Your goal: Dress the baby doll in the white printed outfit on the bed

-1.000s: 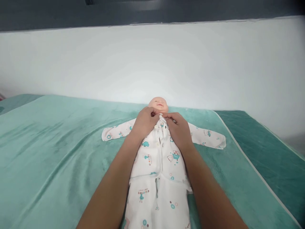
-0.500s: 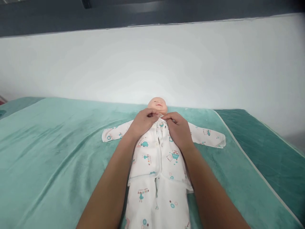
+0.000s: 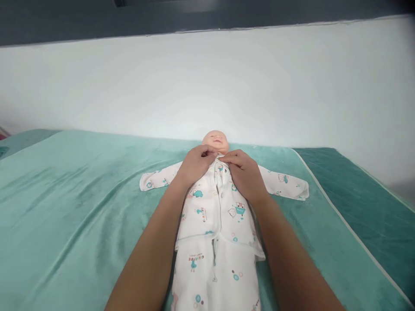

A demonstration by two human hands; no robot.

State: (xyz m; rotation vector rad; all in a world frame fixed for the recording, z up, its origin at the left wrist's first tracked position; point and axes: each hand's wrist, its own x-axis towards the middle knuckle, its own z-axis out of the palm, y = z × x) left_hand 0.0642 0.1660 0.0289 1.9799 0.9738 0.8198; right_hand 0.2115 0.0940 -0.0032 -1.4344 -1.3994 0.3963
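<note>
A baby doll (image 3: 216,139) lies on its back, its head toward the wall. It wears a white printed baby shirt (image 3: 202,211) with long sleeves spread to both sides, over matching white pants (image 3: 227,272). At the neck, my left hand (image 3: 198,163) pinches the collar edge with thumb and forefinger. Facing it, my right hand (image 3: 244,172) grips the other side of the collar, fingertips almost meeting the left ones. Below the collar the shirt's front edges part slightly, with small snaps along them. My fingers partly hide the neckline.
A light green plush blanket (image 3: 81,203) lies under the doll, with a long wrinkle to the left. Darker green bedding (image 3: 350,190) shows at the right, past a pale edge. A white wall (image 3: 207,86) rises right behind the head.
Both hands stay at the collar with only slight finger movement; the right fingers lie a little flatter. The view has shifted slightly.
</note>
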